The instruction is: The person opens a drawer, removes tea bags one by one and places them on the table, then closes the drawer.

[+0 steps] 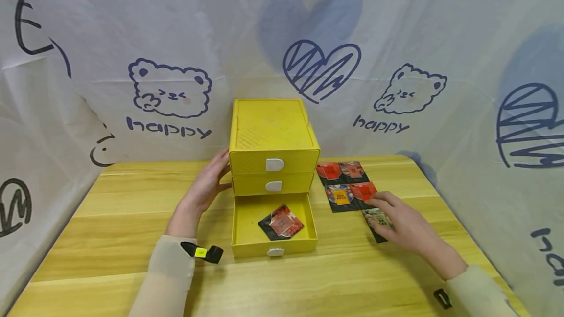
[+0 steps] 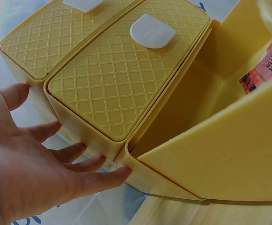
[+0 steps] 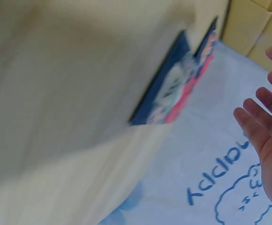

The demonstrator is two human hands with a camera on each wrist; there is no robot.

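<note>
A yellow three-drawer box (image 1: 273, 124) stands on the table with its bottom drawer (image 1: 246, 250) pulled out. Inside that drawer lies a red and black tea packet (image 1: 282, 222), also partly visible in the left wrist view. My left hand (image 1: 204, 186) is at the box's left side, its spread fingertips (image 2: 121, 173) right at the side wall. Over the tea packets on the right is my right hand (image 1: 407, 224), fingers extended and slightly bent, holding nothing. Nearest to it is a greenish packet (image 1: 374, 216), partly covered by the fingers in the head view.
Several more tea packets lie in two rows right of the box, among them a red one (image 1: 329, 172) and one with a yellow label (image 1: 340, 196). A white printed cloth (image 1: 246, 28) hangs behind the wooden table (image 1: 132, 209) and along both sides.
</note>
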